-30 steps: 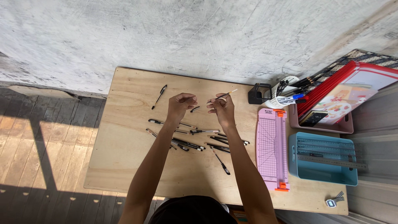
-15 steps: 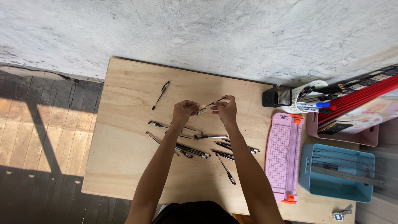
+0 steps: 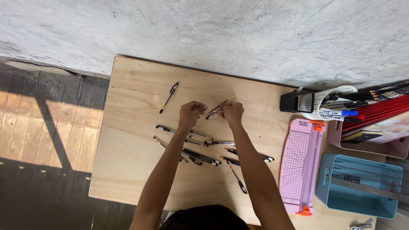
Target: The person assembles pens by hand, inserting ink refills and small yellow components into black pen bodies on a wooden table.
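Hands meet above the table: right hand grips a pen; left hand is clenched, contents hidden. Loose pens lie below.

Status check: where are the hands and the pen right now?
Left hand closed, at the pen's near end. Right hand pinching the pen. Loose pens below; nothing in the way.

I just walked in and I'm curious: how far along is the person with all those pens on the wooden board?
One black pen lies apart near the far left of the pale plywood board, apparently finished. The left hand and right hand are closed on a thin pen part between them; whether it is going together or coming apart is unclear. A scattered pile of black pens lies beneath the arms, so most seems left.
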